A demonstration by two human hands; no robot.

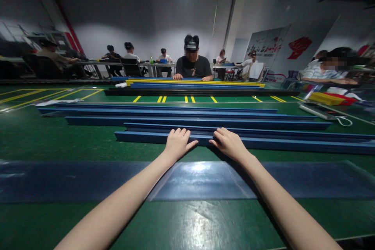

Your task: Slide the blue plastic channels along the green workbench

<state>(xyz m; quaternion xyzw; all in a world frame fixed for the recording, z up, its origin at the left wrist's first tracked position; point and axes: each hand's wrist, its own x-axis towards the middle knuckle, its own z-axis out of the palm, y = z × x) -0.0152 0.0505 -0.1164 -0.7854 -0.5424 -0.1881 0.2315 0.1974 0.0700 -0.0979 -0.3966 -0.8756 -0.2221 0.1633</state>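
Observation:
A long blue channel strip (293, 143) lies crosswise on the green table, the nearest of several. My left hand (177, 143) grips it left of the middle of the view, fingers bent over its top and thumb along the near face. A short way to the right, my right hand (229, 143) holds the same strip in the same manner, its thumb pointing at the other. The fingertips of both hands are hidden behind the strip's edge. Just beyond lie more blue strips (175, 121), roughly parallel to it.
A transparent plastic sheet (73, 181) lies flat beneath my forearms. Farther back are a black strip (205, 93) and a yellow strip (228, 83), with a person (193, 64) seated behind them. At right sit a grey device (318, 111) with a white cord and a yellow tray (322, 99).

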